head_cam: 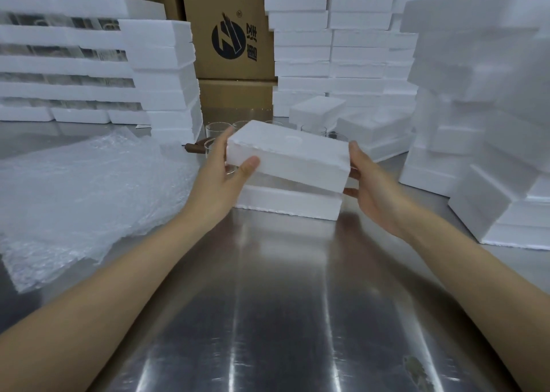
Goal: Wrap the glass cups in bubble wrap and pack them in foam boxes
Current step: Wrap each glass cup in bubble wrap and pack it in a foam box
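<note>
A white foam lid [290,156] hangs tilted just above the white foam box base [285,202] on the steel table. My left hand [221,177] grips the lid's left end, thumb on its front face. My right hand [373,186] holds its right end, fingers partly under it. What lies inside the base is hidden by the lid. Several clear glass cups [215,129] stand behind the box, some with brown handles. A sheet of bubble wrap [77,195] lies spread at the left.
Tall stacks of foam boxes stand at the left [166,79], back [333,49] and right [488,109]. Cardboard cartons [229,34] rise behind. The steel table [282,302] stretches toward me between my forearms.
</note>
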The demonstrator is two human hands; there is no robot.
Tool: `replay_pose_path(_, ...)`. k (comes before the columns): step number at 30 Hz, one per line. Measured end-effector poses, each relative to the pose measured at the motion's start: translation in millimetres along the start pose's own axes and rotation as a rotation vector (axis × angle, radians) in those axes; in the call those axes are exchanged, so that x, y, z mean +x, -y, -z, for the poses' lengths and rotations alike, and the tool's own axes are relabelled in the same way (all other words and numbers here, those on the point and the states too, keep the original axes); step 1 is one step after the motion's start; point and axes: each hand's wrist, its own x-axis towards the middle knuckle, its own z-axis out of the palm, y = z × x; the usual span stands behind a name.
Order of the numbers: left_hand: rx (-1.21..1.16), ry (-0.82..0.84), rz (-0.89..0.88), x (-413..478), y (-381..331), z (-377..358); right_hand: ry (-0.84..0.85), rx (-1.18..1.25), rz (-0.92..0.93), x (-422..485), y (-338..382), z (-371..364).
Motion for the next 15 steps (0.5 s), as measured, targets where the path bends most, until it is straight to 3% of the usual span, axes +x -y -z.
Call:
replay_pose_path(4, 0.163, 0.157, -0.071, 1, 6, 7, 0.09, -0.095, 0.014, -3, -7, 0)
replay_pose_path(15, 0.259, 0.185, 0.032, 0, 6, 8, 0.054, -0.343, 0.116, -7, -6, 8)
